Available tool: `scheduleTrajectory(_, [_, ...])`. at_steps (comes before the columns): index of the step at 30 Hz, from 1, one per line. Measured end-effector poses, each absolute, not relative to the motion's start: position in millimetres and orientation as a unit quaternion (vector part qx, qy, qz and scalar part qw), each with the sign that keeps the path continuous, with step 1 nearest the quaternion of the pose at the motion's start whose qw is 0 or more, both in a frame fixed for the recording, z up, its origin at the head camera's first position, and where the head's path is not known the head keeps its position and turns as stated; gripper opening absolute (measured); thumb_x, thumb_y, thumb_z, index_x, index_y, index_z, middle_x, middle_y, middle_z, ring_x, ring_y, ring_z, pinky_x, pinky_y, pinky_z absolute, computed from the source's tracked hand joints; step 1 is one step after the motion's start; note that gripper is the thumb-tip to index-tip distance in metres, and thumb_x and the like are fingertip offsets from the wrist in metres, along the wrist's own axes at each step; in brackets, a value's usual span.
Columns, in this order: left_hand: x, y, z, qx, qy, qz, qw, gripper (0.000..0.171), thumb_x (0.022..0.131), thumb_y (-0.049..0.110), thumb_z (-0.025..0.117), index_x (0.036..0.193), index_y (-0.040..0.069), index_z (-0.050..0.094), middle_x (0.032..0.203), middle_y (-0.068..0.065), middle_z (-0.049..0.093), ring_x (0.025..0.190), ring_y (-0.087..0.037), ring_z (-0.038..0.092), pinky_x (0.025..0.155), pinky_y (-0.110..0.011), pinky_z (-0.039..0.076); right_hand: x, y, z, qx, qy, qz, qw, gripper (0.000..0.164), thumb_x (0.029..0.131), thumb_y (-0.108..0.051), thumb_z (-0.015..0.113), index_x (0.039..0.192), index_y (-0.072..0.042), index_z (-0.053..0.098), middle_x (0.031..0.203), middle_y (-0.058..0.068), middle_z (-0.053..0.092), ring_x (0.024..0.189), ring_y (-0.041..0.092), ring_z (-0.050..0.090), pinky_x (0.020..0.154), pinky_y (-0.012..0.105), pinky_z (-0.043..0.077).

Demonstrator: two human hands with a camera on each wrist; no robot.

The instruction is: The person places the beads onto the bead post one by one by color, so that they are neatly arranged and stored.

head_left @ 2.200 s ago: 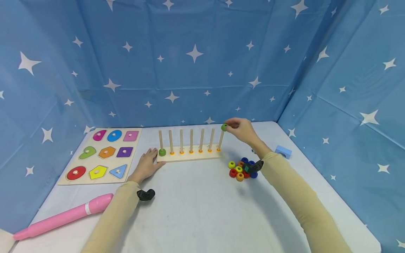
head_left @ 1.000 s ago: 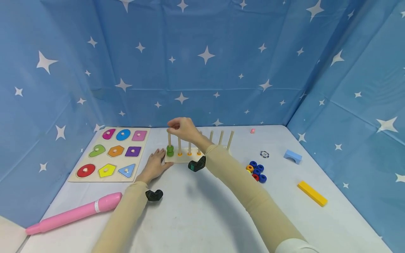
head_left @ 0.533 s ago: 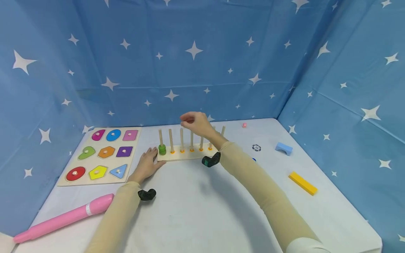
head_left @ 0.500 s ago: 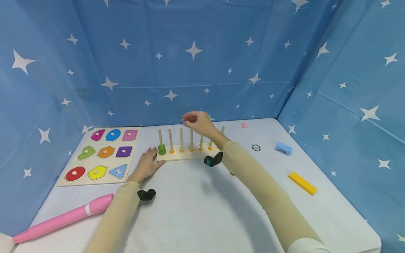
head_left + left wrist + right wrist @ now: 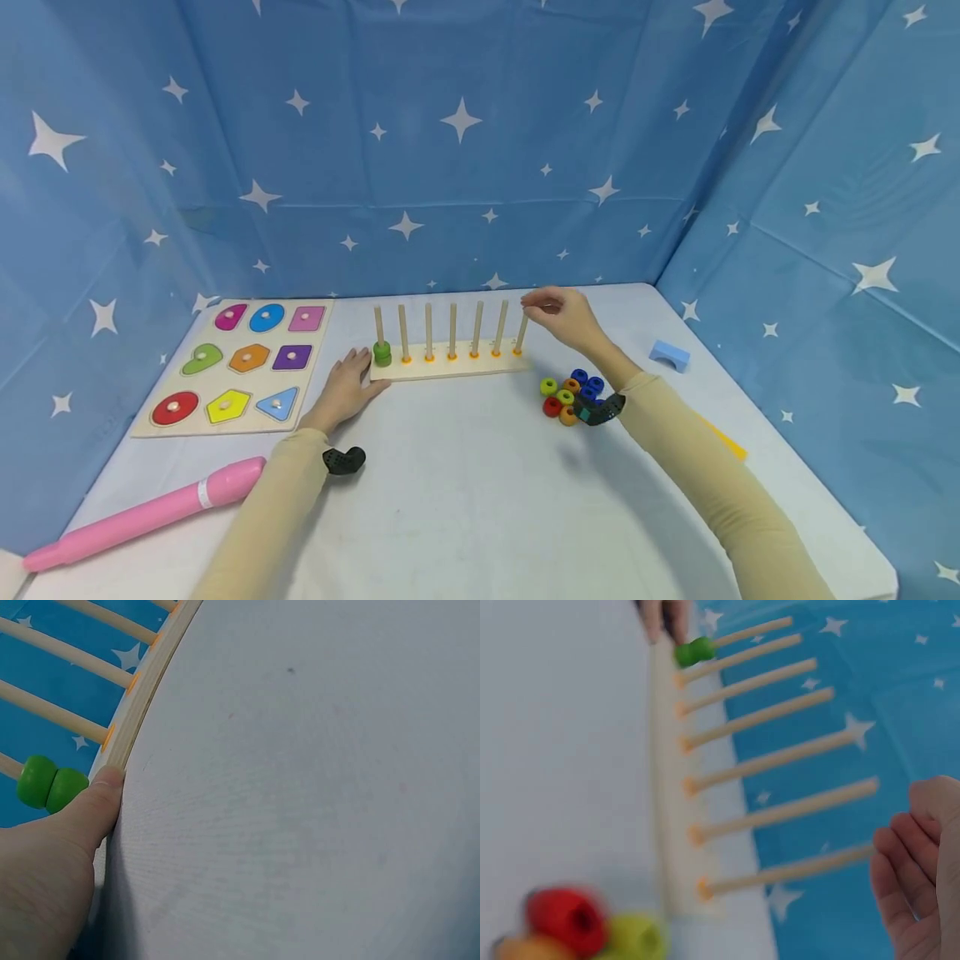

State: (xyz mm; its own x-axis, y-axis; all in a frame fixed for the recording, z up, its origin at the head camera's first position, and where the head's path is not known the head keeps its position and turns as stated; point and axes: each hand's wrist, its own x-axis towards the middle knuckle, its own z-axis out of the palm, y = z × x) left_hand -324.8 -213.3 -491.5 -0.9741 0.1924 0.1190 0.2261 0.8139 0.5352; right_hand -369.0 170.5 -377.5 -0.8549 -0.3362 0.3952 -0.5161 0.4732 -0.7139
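A wooden counting board (image 5: 480,365) with a row of upright pegs stands toward the back of the table. Two green beads (image 5: 382,354) are stacked on its leftmost peg; the other pegs carry none. My left hand (image 5: 345,390) holds the board's left end, thumb along the front edge in the left wrist view, its other fingers hidden there. By the top of the rightmost peg is my right hand (image 5: 566,318), fingers loosely curled. The right wrist view shows nothing between its fingers. Red, orange, yellow and blue beads (image 5: 566,397) lie in a cluster below this hand, partly covered by the wrist camera.
A shape puzzle board (image 5: 240,367) lies at the left, with a long pink inflatable stick (image 5: 150,512) in front of it. To the right are a blue arch block (image 5: 670,356) and a yellow block (image 5: 733,446), partly hidden by the right sleeve. Starry blue cloth hangs behind.
My right hand carried a green bead from the right side to the leftmost peg and left it on the first one. It has since moved back right, without a bead. My left hand stayed put.
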Motion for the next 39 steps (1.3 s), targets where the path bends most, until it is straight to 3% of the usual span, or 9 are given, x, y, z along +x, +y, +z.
scheduleTrajectory(4, [-326, -215, -491, -0.11, -0.953, -0.281, 0.033, 0.074, 0.092, 0.034, 0.061, 0.142, -0.011, 0.029, 0.149, -0.027, 0.025, 0.14, -0.041, 0.012, 0.115, -0.053, 0.005, -360, 194, -401, 0.242, -0.855, 0.45, 0.088, 0.022, 0.09, -0.018, 0.066, 0.106, -0.003, 0.068, 0.103, 0.01, 0.068, 0.094, 0.023, 0.064, 0.085, 0.036, 0.055])
scheduleTrajectory(14, [-325, -212, -491, -0.114, -0.954, -0.277, 0.029, 0.075, 0.092, 0.035, 0.06, 0.142, -0.011, 0.029, 0.149, -0.027, 0.025, 0.14, -0.041, 0.012, 0.114, -0.054, 0.005, -339, 231, -461, 0.233, -0.899, 0.371, -0.008, 0.024, 0.086, -0.012, 0.069, 0.108, -0.004, 0.068, 0.101, 0.003, 0.069, 0.09, 0.016, 0.063, 0.081, 0.032, 0.056])
scheduleTrajectory(29, [-325, -211, -490, -0.11, -0.955, -0.274, 0.031, 0.075, 0.093, 0.035, 0.06, 0.142, -0.011, 0.029, 0.149, -0.027, 0.025, 0.14, -0.041, 0.012, 0.114, -0.053, 0.005, -339, 225, -461, 0.268, -0.919, 0.29, -0.028, 0.023, 0.084, -0.008, 0.068, 0.107, -0.007, 0.07, 0.098, 0.0, 0.068, 0.084, 0.013, 0.06, 0.08, 0.033, 0.055])
scheduleTrajectory(39, [-325, -212, -492, -0.109, -0.955, -0.275, 0.034, 0.075, 0.092, 0.036, 0.06, 0.142, -0.011, 0.029, 0.149, -0.027, 0.025, 0.139, -0.041, 0.013, 0.114, -0.054, 0.006, -343, 220, -457, 0.269, -0.912, 0.31, -0.008, 0.024, 0.087, -0.009, 0.066, 0.11, -0.006, 0.069, 0.103, 0.002, 0.068, 0.089, 0.015, 0.062, 0.082, 0.034, 0.055])
